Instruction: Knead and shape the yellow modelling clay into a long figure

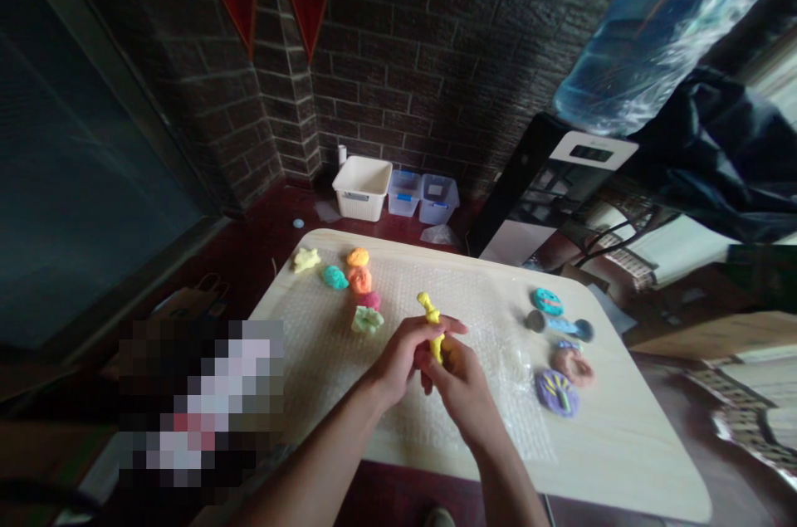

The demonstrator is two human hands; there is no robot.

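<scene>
Forearms [311, 469] reach in from the bottom edge, bringing the left hand [392, 363] and right hand [459, 394] together above the middle of a pale wooden table [623, 461]. Bubble wrap [324, 344] covers much of the tabletop, and the work happens over it, perhaps to keep soft clay off the wood.

Furthest left lie a pale yellow clay shape [306, 260] and a teal lump [334, 277], then orange lumps [359, 280], a pink lump [371, 300] and a pale green lump [367, 319]. They sit clustered to the left of the hands, leaving room to work.

Yellow clay [429, 313] sits between the hands, a knobbly, uneven stick standing nearly upright. The left fingers curl closed around its middle, while the right fingers close on its lower part, so both hands seem to steady it.

Right of the hands, a teal disc [547, 301], a blue strip [566, 326], a pink ring [571, 364] and a purple disc [556, 392] with yellow markings form a loose column near the table's right side.
</scene>
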